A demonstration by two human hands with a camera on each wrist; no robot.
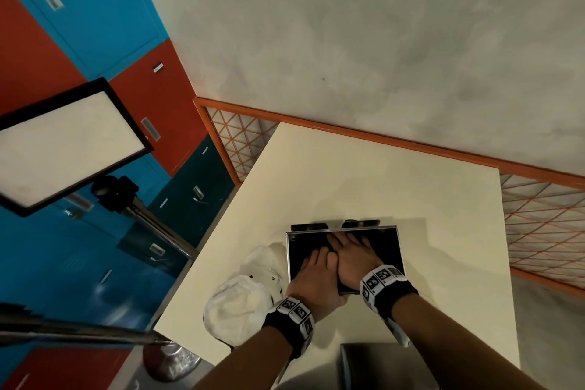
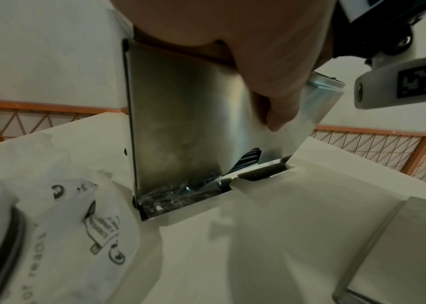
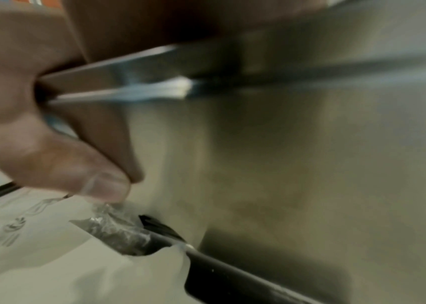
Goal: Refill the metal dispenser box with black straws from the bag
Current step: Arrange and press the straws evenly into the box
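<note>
The metal dispenser box stands open-topped on the cream table, and black straws fill its dark inside. Both hands reach into it side by side. My left hand and right hand lie with fingers stretched flat over the straws. In the left wrist view the left thumb hangs down the box's front wall, above a slot showing straws. The right thumb hangs down the same wall. The white plastic bag lies crumpled left of the box.
A flat metal piece lies at the table's near edge, below my right wrist. Clear crinkled wrap sits in the tray at the box's foot. An orange mesh rail borders the far side. A light panel on a stand rises at left.
</note>
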